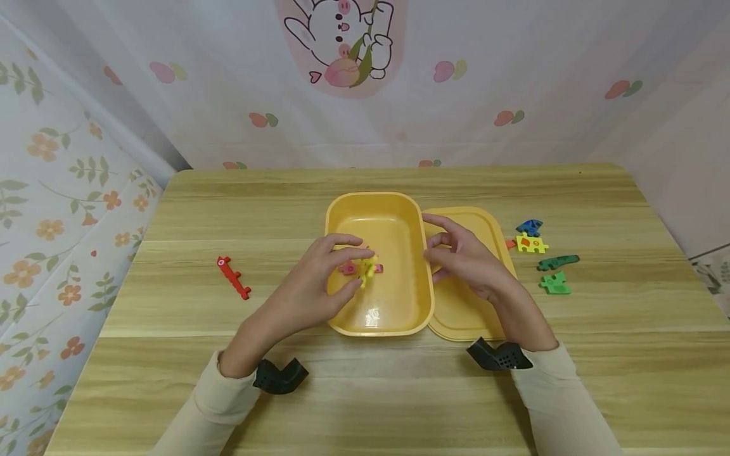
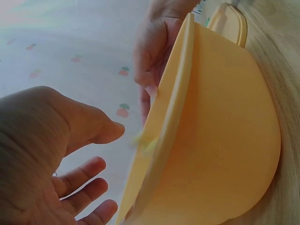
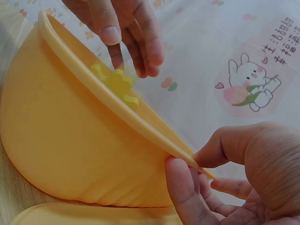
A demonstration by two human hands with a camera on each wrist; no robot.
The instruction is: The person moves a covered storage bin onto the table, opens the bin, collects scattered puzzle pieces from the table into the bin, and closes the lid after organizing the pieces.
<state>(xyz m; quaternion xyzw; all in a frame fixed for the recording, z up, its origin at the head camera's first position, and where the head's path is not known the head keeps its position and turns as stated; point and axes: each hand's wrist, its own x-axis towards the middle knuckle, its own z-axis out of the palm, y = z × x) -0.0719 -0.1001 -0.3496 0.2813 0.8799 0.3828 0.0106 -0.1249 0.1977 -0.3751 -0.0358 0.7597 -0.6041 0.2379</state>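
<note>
A deep yellow plastic box (image 1: 399, 297) stands lidless on the wooden table. Over its left side, my left hand (image 1: 308, 278) has thumb and fingers spread apart. Just beneath those fingertips is a small yellow puzzle piece (image 3: 117, 86), clear of them in the right wrist view and blurred in the left wrist view. Inside the box, a pink-red piece (image 1: 348, 268) lies partly covered by the yellow one. With thumb and fingers, my right hand (image 1: 470, 256) pinches the box's right rim.
Partly under the box's right side lies a yellow lid (image 1: 467, 320). Right of it are a blue piece (image 1: 530, 227), a yellow piece (image 1: 531, 243), a dark green piece (image 1: 557, 262) and a light green piece (image 1: 555, 284). A long red piece (image 1: 232, 277) lies at left.
</note>
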